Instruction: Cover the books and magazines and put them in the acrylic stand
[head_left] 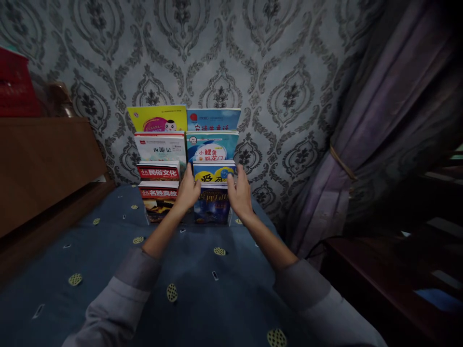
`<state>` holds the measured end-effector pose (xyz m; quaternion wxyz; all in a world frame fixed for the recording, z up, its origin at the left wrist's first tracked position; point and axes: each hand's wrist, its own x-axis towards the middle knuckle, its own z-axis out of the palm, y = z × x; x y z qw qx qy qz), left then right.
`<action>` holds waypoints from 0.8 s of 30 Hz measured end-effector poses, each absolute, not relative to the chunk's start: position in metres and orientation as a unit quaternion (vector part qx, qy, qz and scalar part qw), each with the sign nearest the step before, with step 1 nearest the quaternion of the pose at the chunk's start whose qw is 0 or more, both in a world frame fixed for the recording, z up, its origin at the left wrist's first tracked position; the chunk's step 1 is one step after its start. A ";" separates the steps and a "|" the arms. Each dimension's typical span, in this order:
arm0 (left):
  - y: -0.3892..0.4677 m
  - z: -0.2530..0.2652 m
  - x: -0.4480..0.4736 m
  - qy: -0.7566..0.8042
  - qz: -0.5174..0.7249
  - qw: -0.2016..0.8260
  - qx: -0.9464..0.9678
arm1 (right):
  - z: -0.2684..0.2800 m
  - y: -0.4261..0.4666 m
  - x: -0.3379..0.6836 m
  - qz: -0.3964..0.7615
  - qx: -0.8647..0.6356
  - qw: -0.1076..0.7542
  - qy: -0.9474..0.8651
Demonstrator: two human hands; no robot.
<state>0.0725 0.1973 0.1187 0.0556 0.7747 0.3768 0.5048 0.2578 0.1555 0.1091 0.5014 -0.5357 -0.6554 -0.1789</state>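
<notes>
Two columns of books stand in stepped rows in a rack with a clear side edge [230, 217]. In the right column, my left hand [188, 189] holds the left edge of a blue-and-yellow book [213, 172], and my right hand [239, 192] holds its right edge, both thumbs towards its front. A dark blue book [211, 205] stands in front of it, between my wrists. Behind rise a light blue book [211, 144] and another blue book [213, 118]. The left column has a yellow book [159, 118], a white book [161, 148] and two red-topped books [159, 172], [159, 193].
The rack rests on a dark blue patterned cloth [195, 299] against a wallpapered wall [217, 58]. To the left is a wooden cabinet [47, 164] with a red box [16, 86] on it. A tied curtain [347, 144] hangs at right, above a dark reddish surface [365, 274].
</notes>
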 end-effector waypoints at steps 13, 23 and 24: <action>0.166 0.165 0.085 0.467 0.312 -0.175 0.809 | 0.153 0.152 0.232 -0.271 -0.531 0.303 -0.743; 0.165 0.167 0.059 0.393 0.418 -0.180 0.799 | 0.140 0.142 0.251 -0.227 -0.487 0.438 -0.721; 0.168 0.174 0.052 0.388 0.438 -0.192 0.788 | 0.138 0.139 0.256 -0.221 -0.486 0.451 -0.715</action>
